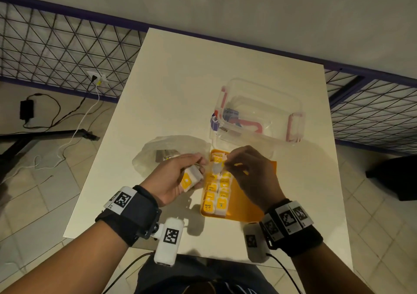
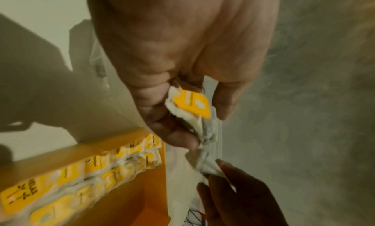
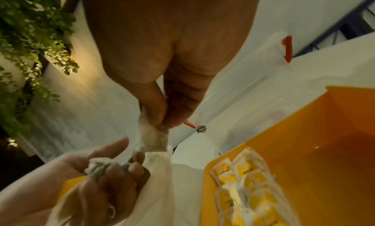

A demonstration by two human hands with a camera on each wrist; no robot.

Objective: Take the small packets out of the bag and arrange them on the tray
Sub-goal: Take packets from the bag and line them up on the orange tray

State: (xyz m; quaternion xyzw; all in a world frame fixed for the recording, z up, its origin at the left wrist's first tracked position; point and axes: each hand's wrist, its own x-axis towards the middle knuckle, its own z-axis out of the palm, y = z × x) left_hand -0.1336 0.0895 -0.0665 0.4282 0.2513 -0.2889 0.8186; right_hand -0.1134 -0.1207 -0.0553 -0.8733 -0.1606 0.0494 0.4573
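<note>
An orange tray (image 1: 252, 194) lies on the white table with small white packets with yellow labels (image 1: 216, 195) laid in two columns along its left side. My left hand (image 1: 195, 169) grips a bunch of these packets (image 1: 190, 180) just left of the tray. My right hand (image 1: 225, 161) pinches a single packet (image 1: 217, 167) over the tray's far left corner. The left wrist view shows the held bunch (image 2: 190, 105) and the pinched packet (image 2: 205, 163). In the right wrist view my right hand's fingertips (image 3: 160, 117) pinch that packet (image 3: 152, 134). The translucent bag (image 1: 171, 151) lies behind my left hand.
A clear plastic container (image 1: 259, 111) with red latches stands beyond the tray, close to its far edge. The table (image 1: 203, 79) ends near my wrists in front. Cables and a power adapter (image 1: 26, 110) lie on the tiled floor to the left.
</note>
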